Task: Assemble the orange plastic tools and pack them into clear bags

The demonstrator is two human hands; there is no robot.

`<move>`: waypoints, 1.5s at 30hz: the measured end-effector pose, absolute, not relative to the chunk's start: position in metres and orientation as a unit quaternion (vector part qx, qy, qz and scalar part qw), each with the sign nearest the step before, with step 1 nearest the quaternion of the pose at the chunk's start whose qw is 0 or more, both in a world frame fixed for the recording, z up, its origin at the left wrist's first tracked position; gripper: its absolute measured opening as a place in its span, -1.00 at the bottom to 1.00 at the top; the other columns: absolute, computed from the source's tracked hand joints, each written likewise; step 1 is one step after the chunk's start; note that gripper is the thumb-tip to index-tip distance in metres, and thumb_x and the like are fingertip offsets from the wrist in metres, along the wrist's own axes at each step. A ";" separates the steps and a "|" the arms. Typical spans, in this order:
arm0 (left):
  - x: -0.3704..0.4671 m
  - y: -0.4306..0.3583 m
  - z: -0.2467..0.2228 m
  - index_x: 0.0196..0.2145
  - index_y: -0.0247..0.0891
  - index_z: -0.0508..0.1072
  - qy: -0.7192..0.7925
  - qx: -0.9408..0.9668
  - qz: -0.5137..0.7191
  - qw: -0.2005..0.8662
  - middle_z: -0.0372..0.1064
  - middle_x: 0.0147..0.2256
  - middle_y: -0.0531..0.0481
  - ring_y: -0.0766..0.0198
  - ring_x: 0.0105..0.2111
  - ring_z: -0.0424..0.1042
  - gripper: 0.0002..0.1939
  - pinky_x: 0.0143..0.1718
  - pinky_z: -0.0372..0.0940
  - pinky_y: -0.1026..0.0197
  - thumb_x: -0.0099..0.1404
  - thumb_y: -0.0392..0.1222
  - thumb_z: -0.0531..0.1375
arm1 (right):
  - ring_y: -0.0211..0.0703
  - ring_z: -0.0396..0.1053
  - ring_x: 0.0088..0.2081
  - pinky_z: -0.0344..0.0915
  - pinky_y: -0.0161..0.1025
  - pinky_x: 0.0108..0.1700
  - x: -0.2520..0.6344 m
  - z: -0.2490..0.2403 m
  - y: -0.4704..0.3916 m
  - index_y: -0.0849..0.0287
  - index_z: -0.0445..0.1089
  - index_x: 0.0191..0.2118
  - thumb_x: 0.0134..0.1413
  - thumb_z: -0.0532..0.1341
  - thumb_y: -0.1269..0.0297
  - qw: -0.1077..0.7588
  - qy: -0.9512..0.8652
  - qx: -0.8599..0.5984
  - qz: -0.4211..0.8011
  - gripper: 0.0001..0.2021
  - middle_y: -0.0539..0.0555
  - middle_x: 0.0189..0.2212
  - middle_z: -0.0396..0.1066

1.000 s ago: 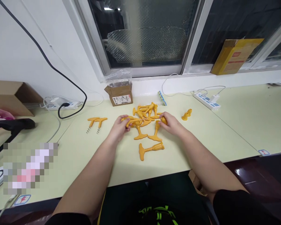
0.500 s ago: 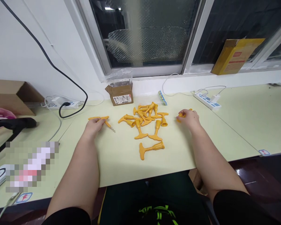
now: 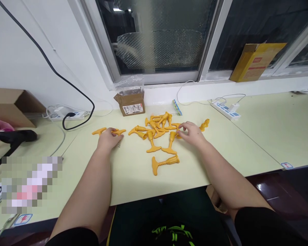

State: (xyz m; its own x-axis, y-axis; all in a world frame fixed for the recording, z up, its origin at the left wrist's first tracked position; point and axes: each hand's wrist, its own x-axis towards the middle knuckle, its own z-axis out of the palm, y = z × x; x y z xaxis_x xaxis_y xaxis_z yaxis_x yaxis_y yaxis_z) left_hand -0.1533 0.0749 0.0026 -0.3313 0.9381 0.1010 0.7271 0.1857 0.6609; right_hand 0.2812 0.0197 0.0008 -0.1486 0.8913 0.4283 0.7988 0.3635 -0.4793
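Note:
My left hand (image 3: 108, 139) is closed on a yellow corkscrew (image 3: 119, 132); part of the handle and the metal spiral (image 3: 119, 144) show past the fingers. Another corkscrew handle (image 3: 98, 131) lies just left of that hand. At the right side of the pile, my right hand (image 3: 193, 134) has its thumb and fingers around a yellow corkscrew (image 3: 176, 125), whose stem they partly hide. Several more yellow corkscrews (image 3: 151, 138) in ribbed sleeves lie heaped between the hands. Nearest me, one corkscrew (image 3: 166, 163) lies on its side. Yellow sleeve-like pieces (image 3: 204, 125) sit beyond my right hand.
A small open cardboard box (image 3: 132, 104) and a clear plastic bag (image 3: 164, 109) lie behind the pile. Power strips (image 3: 226, 111) with cables stand along the wall. A black cable (image 3: 53, 68) hangs at left, above a larger carton (image 3: 7, 106). The table's front edge runs before me.
My right hand has left the yellow pieces at the right and moved left to a corkscrew at the pile. My left hand has shifted slightly right, and its corkscrew's spiral now points more toward me.

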 end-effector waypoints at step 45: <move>-0.081 0.047 0.028 -0.39 -0.33 0.48 0.543 0.366 0.492 0.574 0.26 -0.56 0.10 0.47 -0.58 0.25 -0.72 -0.56 0.21 0.41 0.02 -0.23 0.50 | 0.10 0.36 -0.06 0.32 0.08 0.04 0.286 0.012 0.014 0.03 0.28 -0.27 0.04 0.29 0.26 0.434 -0.743 -0.502 0.088 -0.83 0.13 -0.16 0.50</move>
State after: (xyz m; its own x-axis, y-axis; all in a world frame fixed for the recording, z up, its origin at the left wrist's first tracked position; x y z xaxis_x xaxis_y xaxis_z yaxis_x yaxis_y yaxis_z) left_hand -0.0812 0.0475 0.0284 -0.0740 0.9620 -0.2627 -0.1674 0.2477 0.9543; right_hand 0.2860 0.0143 0.0121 -0.1198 0.8229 0.5555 0.6696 0.4801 -0.5667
